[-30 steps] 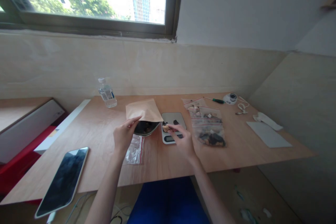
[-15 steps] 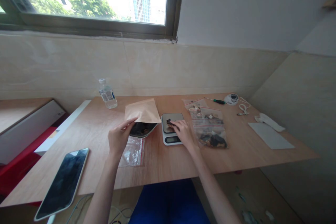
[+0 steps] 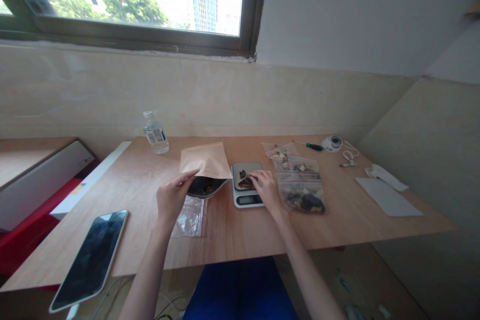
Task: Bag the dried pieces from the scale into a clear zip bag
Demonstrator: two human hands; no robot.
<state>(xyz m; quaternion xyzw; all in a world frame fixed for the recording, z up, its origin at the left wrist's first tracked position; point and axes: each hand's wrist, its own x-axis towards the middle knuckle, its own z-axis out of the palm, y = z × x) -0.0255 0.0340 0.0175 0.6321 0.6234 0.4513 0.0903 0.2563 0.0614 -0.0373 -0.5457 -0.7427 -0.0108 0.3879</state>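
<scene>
My left hand (image 3: 174, 196) pinches the upper lip of a brown kraft paper pouch (image 3: 205, 159), which lies with its dark mouth gaping towards me. Some brownish bits show dimly inside it. Right of the pouch is a white kitchen scale (image 3: 237, 202) with a grey plate and a small display, whose reading is too small to make out. Dark and reddish-brown dried pieces (image 3: 245, 183) rest on the plate. Over the plate's right side my right hand (image 3: 267, 187) has thumb and fingers closed at the pieces; what they grip, if anything, is unclear.
Clear zip bags (image 3: 302, 195) of dried pieces lie right of the scale, another zip bag (image 3: 191, 217) under the pouch. Around them are a water bottle (image 3: 155, 134), phone (image 3: 92, 260), screwdriver (image 3: 314, 147), white camera (image 3: 332, 143) and white sheet (image 3: 388, 197).
My right hand has shifted slightly right and its fingertips have drawn back, so more of the pieces on the plate show. My left hand keeps its hold on the pouch.
</scene>
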